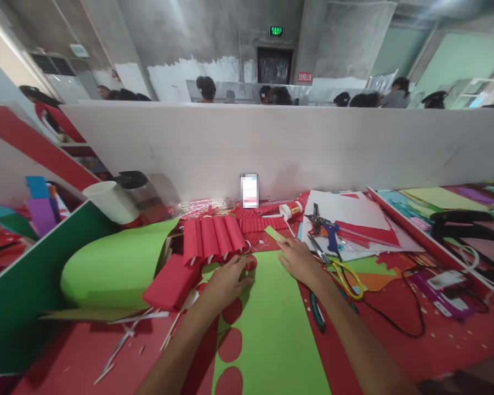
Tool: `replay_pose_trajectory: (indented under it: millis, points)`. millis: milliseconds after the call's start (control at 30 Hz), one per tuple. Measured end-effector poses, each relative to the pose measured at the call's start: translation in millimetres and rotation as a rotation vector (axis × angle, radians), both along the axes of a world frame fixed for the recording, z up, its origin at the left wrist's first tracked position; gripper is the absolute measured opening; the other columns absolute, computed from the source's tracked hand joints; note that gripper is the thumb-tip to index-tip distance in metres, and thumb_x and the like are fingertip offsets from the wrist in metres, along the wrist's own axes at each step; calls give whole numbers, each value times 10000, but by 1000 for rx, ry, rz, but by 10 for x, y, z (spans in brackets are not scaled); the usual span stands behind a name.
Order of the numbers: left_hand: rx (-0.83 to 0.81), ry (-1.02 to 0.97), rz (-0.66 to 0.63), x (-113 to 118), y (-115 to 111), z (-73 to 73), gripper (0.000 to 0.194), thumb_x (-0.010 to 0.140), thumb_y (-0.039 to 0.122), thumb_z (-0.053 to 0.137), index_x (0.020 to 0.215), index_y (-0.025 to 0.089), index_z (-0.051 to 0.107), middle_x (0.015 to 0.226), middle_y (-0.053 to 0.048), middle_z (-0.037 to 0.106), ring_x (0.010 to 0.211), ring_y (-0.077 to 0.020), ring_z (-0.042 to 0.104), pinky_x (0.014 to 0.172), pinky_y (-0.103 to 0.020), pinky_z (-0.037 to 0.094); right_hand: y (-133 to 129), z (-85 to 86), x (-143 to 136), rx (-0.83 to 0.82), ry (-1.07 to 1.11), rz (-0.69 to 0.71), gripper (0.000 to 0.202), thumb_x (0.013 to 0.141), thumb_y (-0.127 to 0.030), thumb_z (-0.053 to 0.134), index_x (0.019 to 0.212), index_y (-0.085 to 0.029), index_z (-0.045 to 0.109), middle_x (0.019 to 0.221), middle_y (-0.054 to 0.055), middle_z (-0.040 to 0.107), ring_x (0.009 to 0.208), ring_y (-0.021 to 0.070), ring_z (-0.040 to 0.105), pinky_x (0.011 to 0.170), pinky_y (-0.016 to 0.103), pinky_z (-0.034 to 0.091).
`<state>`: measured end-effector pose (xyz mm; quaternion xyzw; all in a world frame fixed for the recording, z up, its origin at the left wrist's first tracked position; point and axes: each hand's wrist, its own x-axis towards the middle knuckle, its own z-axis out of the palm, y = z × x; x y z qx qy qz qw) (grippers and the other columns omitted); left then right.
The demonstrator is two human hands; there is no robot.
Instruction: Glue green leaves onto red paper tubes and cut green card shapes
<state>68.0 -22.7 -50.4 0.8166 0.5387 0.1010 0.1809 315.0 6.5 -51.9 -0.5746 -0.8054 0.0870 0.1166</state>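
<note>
A long green sheet (277,323) lies on the red table, its left edge lined with several round cut-outs that show red. My left hand (230,280) rests on the sheet's upper left part, fingers spread. At the sheet's far right corner, my right hand (298,258) has its fingers closed on a small light green strip (274,234), which points up and left. Pleated red paper (214,238) and a red block (173,282) sit left of my left hand. A blue glue gun (332,236) lies on white sheets beyond my right hand.
A rolled green sheet (111,266) lies at the left by a dark green board (33,296). Scissors with yellow handles (353,280), pliers (317,312) and a purple power strip (442,296) are at the right. A phone (249,191) leans on the white partition (197,148); people sit beyond.
</note>
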Motion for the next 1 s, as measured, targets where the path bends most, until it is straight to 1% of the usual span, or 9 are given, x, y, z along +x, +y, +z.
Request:
replay_pose_trajectory:
  millis: [200, 300, 433, 533, 633, 733, 833, 900, 1000]
  points:
    - [-17, -55, 7, -10, 4, -13, 301, 868, 209, 629, 1168, 216, 636, 1156, -101, 707, 1037, -300, 671, 796, -326, 453, -32, 175, 72, 11, -68, -53, 380, 970, -269, 558, 1342, -210, 603, 1278, 132, 636, 1185, 288, 562, 1014, 367, 385]
    - [-20, -93, -5, -18, -5, 6, 192, 872, 206, 601, 1056, 219, 653, 1076, -86, 731, 965, -285, 683, 755, -314, 433, -74, 316, 226, 9, -84, -122, 330, 1012, -291, 489, 1298, -193, 620, 1178, 144, 676, 1117, 273, 608, 898, 319, 425]
    - [-33, -177, -25, -34, -14, 69, 110, 895, 254, 566, 964, 209, 640, 957, -62, 732, 838, -230, 672, 697, -283, 419, -188, 468, 533, -75, -122, -213, 273, 989, -281, 513, 1230, -216, 625, 1059, 107, 734, 949, 250, 685, 705, 277, 413]
    - [-86, -329, -36, -64, 7, 74, 122, 896, 290, 554, 933, 197, 623, 878, -44, 708, 738, -196, 628, 645, -265, 407, -279, 521, 765, -157, -173, -293, 256, 934, -337, 586, 1169, -247, 637, 1034, 103, 753, 909, 298, 704, 638, 293, 385]
    - [-164, -451, -42, -110, 52, 12, 167, 880, 318, 564, 955, 184, 628, 850, -34, 684, 693, -179, 587, 614, -255, 407, -341, 535, 919, -260, -218, -361, 343, 867, -367, 651, 1190, -255, 626, 1049, 111, 758, 937, 335, 707, 633, 308, 388]
    - [-202, -473, -34, -148, 84, -49, 264, 867, 357, 591, 1043, 173, 658, 965, -59, 703, 742, -188, 601, 653, -267, 439, -376, 543, 963, -321, -233, -386, 412, 828, -358, 675, 1226, -269, 611, 1054, 101, 761, 953, 321, 712, 654, 308, 408]
    - [-227, -476, -41, -153, 85, -41, 320, 848, 386, 630, 1084, 179, 691, 1079, -76, 716, 861, -219, 630, 745, -288, 462, -397, 559, 928, -352, -258, -413, 487, 795, -355, 684, 1268, -277, 593, 1054, 108, 759, 960, 329, 711, 648, 310, 408]
    - [-243, -474, -55, -141, 75, -5, 290, 849, 408, 633, 1008, 179, 711, 992, -64, 723, 843, -219, 626, 735, -286, 457, -404, 569, 893, -369, -279, -431, 518, 784, -350, 679, 1287, -275, 582, 1042, 116, 756, 951, 341, 713, 634, 313, 401]
    - [-238, -484, -57, -121, 67, 53, 252, 858, 424, 618, 863, 179, 674, 810, -20, 662, 706, -176, 561, 641, -263, 419, -405, 570, 855, -391, -296, -443, 490, 788, -342, 658, 1266, -260, 588, 1007, 123, 752, 919, 345, 717, 620, 316, 394]
